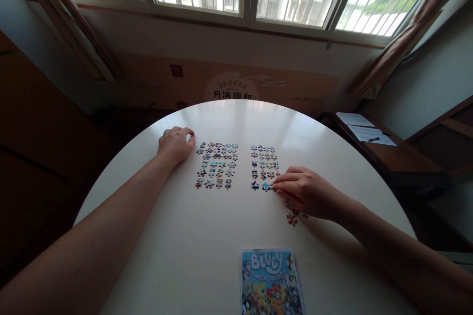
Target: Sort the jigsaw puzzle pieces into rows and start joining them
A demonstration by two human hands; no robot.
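Note:
My left hand (176, 143) rests on the table with its fingers curled in and its thumb near the forefinger. No piece shows in it. Just right of it lies a block of jigsaw puzzle pieces (218, 164), set out in several rows. A second block of puzzle pieces (263, 164) stands to the right, across a narrow gap. At that block's bottom right corner, my right hand (301, 189) has its fingertips pressed together on a puzzle piece (274, 187), which they mostly cover. A few loose pieces (292, 218) lie under and below this hand, partly hidden.
On the round white table (185, 256), a colourful "Bluey" picture sheet (272, 283) lies near the front edge. A brown side desk (384, 155) at the right bears papers (371, 135) and a pen. Windows and a long cardboard box (148, 81) are beyond the table.

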